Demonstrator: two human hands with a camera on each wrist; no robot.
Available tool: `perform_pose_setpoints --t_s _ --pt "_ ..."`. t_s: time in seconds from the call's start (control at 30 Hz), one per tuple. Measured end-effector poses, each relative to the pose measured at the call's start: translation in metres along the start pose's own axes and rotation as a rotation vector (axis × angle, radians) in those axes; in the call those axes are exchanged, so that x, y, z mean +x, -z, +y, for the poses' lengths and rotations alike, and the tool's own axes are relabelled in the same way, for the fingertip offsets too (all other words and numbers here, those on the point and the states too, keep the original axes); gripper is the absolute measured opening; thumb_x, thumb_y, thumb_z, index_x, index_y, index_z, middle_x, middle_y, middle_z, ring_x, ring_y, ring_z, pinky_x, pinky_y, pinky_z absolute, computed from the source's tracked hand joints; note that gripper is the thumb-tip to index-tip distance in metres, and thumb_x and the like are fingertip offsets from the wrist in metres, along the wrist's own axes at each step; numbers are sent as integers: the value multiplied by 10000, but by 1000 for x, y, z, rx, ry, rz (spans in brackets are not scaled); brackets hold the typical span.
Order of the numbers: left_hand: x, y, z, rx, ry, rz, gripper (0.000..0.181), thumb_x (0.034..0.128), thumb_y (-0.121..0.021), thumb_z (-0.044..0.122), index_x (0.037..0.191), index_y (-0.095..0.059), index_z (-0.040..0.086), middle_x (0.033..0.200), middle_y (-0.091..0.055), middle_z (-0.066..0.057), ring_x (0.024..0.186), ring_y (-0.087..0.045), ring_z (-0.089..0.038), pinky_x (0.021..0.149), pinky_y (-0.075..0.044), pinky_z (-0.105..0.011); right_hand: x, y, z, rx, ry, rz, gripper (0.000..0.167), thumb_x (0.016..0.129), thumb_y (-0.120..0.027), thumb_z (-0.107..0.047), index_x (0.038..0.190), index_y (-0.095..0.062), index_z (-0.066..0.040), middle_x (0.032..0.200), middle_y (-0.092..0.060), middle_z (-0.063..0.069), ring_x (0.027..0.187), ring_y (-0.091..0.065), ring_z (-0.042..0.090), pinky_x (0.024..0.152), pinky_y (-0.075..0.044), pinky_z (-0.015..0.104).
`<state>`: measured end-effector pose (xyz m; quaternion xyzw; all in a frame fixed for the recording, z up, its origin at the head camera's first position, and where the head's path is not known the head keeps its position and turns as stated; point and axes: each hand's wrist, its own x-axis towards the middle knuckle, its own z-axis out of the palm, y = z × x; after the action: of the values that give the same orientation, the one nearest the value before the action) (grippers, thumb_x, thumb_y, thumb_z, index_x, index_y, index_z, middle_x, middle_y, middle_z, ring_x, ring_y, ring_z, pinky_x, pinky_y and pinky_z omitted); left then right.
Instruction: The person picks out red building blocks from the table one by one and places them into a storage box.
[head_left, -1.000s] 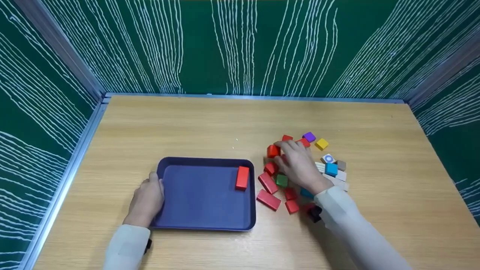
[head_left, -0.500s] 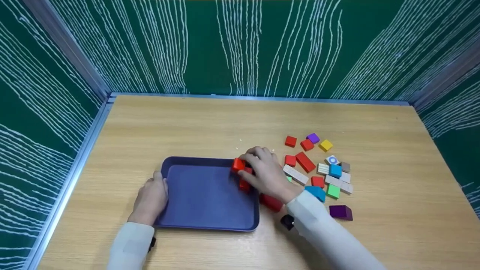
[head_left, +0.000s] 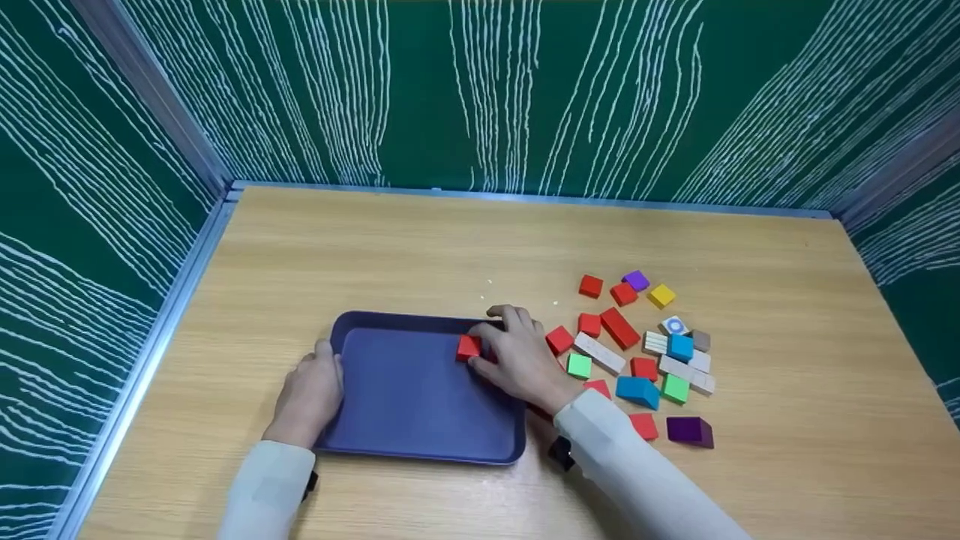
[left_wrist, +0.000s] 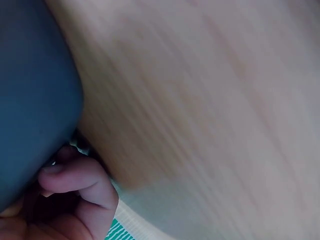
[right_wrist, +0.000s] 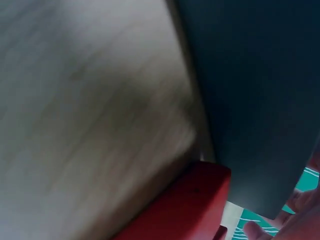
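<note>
A dark blue tray (head_left: 412, 412) lies on the table. My left hand (head_left: 309, 391) grips its left rim; in the left wrist view the curled fingers (left_wrist: 82, 185) sit against the tray's edge. Over the tray's right side, my right hand (head_left: 521, 361) pinches a red block (head_left: 468, 348) between thumb and fingers, low inside the tray near the far right corner. That hand hides the tray's right rim and whatever lies beneath it. In the right wrist view, a red block (right_wrist: 185, 205) lies on the table beside the tray's outer wall (right_wrist: 250, 110).
Loose blocks lie spread right of the tray: several red ones such as a long red block (head_left: 620, 328), a purple cube (head_left: 636, 280), a yellow cube (head_left: 661, 295), a blue block (head_left: 638, 392), a green cube (head_left: 578, 365) and a dark purple block (head_left: 690, 431). A green wall (head_left: 420, 90) stands behind.
My right hand went from the block pile leftward to the tray with a red block, which then came down and slightly nearer inside it. My left hand stays on the rim.
</note>
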<state>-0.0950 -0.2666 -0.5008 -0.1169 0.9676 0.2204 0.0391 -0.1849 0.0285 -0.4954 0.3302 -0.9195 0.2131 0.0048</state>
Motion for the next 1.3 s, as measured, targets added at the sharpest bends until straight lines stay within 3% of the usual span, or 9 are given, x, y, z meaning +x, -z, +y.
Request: perform_pose_setpoints --t_s 0.3,0.57,0.77,0.9,1.0,1.3 --pt "1 -3 -1 1 2 12 257 1081 -385 148 1193 -447 -74 977 -604 -284 859 -639 -488 703 -514 -565 -3 1 2 9 -1 9 348 921 -727 -353 1199 -684 -148 1336 -508 160 1254 -426 358 949 -387 522" --pt "1 -2 -1 -16 7 -11 276 1085 -372 161 1220 -425 -74 992 -596 -291 891 -629 -503 724 -509 -573 -17 30 22 77 -36 52 358 951 -705 -313 1262 -660 -141 1258 -567 84 1188 -482 274 968 -388 477" --pt "-1 0 -2 -21 6 -17 276 1085 -371 159 1225 -421 -74 1004 -595 -299 898 -625 -522 727 -508 -586 -34 56 51 74 -136 74 373 941 -718 -231 1293 -638 -139 1262 -564 87 1104 -513 259 902 -461 463" --pt "-1 0 -2 -7 3 -19 272 1084 -365 154 1214 -414 -80 994 -597 -307 884 -627 -525 717 -507 -584 -44 67 66 84 -223 74 418 922 -754 -242 1303 -625 -130 1251 -561 92 1082 -506 257 910 -435 486" --pt "-2 -1 -1 3 -4 -12 268 1082 -368 142 1207 -411 -91 963 -597 -308 849 -633 -510 692 -509 -572 -49 71 72 74 -247 60 439 915 -762 -236 1312 -618 -114 1232 -568 97 1091 -509 267 959 -374 529" --pt "-3 1 0 -4 -4 -6 266 1083 -373 149 1208 -424 -81 1004 -596 -319 891 -625 -536 717 -506 -593 -47 54 72 -27 -304 -71 513 919 -752 -337 1345 -612 -88 1207 -613 109 1101 -510 304 994 -362 554"
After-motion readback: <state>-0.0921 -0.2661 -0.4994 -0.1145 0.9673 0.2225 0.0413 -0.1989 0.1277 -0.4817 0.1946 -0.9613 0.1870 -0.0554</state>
